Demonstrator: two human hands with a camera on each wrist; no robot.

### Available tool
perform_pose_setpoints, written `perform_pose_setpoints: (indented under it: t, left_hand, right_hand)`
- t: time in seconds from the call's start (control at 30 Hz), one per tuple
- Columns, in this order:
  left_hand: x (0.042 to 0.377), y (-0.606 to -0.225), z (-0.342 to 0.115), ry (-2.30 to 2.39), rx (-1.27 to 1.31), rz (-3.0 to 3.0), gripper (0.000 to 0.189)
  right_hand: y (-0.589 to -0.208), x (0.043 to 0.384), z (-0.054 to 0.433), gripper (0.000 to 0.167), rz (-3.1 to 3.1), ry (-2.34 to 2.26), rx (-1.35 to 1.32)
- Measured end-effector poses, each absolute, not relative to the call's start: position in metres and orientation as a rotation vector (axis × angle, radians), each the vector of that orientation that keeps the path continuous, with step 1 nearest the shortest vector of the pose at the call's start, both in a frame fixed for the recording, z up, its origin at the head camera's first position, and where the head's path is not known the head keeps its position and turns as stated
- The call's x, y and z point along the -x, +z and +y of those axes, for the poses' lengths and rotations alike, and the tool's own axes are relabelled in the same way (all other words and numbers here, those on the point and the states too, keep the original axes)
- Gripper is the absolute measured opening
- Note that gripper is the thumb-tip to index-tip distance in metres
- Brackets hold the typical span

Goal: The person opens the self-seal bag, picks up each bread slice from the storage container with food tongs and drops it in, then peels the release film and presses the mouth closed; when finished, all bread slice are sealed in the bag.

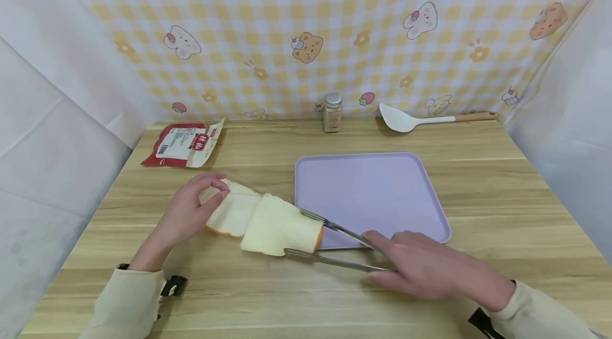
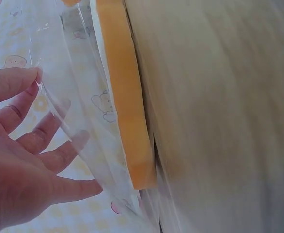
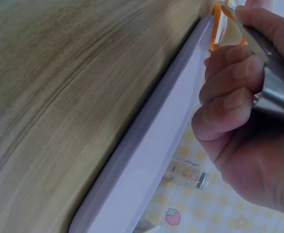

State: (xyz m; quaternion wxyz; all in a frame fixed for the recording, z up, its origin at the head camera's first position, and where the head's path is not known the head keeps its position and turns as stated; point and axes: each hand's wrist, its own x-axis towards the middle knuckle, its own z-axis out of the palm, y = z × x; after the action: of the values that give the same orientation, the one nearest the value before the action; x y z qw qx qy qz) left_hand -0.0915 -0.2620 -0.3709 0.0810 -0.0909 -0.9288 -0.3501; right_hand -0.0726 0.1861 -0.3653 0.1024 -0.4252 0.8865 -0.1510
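Right hand (image 1: pixel 416 264): curled round metal tongs (image 1: pixel 344 263), arms spread. Outer bread slice (image 1: pixel 277 225): lies left of that grip, between the tong tips; whether clamped, cannot tell. Bread row's long axis slants from left hand (image 1: pixel 188 211), nearer, pinching clear film (image 2: pixel 55 53), toward purple tray (image 1: pixel 373 195).

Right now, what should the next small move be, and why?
Probably a gentle squeeze of the tongs by the right hand, because their tips straddle the bread slice nearest the purple tray while the left hand pinches the clear bag.
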Motion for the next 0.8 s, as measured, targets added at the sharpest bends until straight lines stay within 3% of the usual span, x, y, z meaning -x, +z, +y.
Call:
perform_pose_setpoints:
  t: [0.3, 0.8]
  left_hand:
    - [0.091, -0.370, -0.265, -1.075, 0.256, -2.772, 0.005]
    - [0.092, -0.370, -0.268, -1.108, 0.214, -2.769, 0.007]
  right_hand:
    - [-0.365, 0.076, 0.178, 0.057, 2.688, -0.364, 1.271]
    - [-0.368, 0.082, 0.168, 0.056, 2.591, -0.475, 1.209]
